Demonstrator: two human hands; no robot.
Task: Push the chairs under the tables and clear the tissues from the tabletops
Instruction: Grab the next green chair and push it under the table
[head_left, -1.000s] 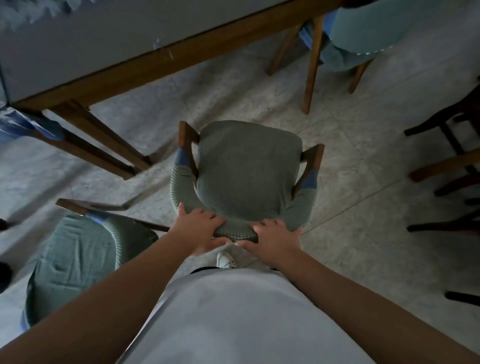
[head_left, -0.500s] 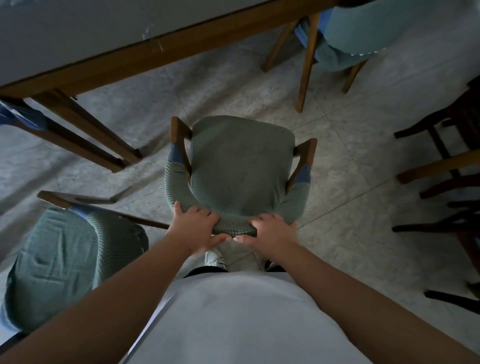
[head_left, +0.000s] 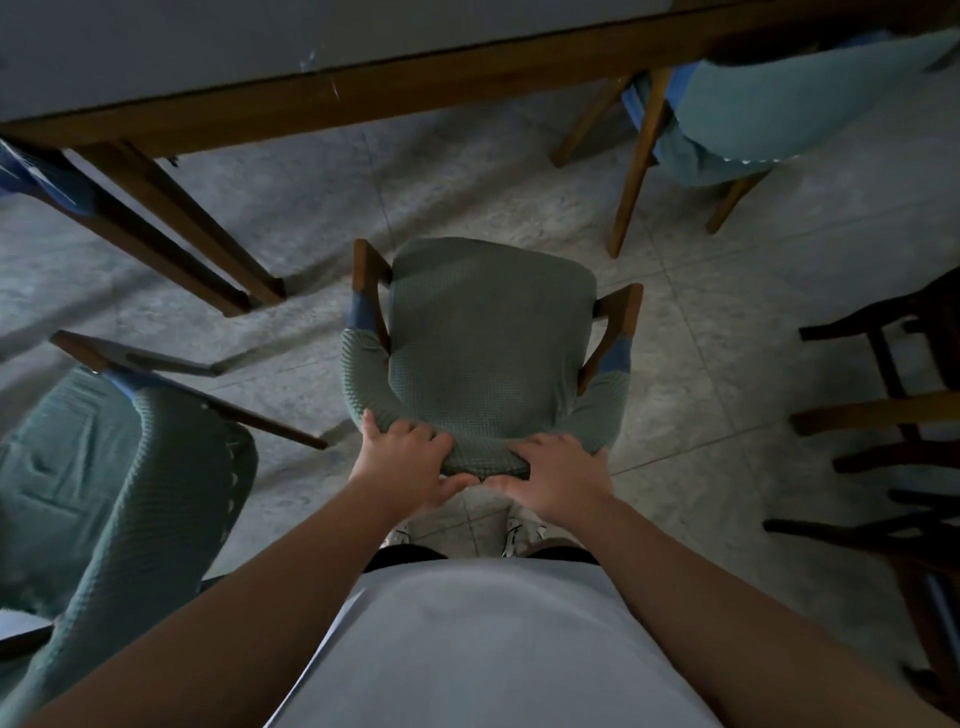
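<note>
Second green-covered chair (head_left: 104, 493) at left, tilted. Left hand (head_left: 405, 462) and right hand (head_left: 558, 475) grip the backrest top of the green-covered armchair (head_left: 488, 343), fingers curled over it, thumbs beneath. Armchair stands on the floor, seat front facing the wooden table (head_left: 363, 88), not yet under it.
</note>
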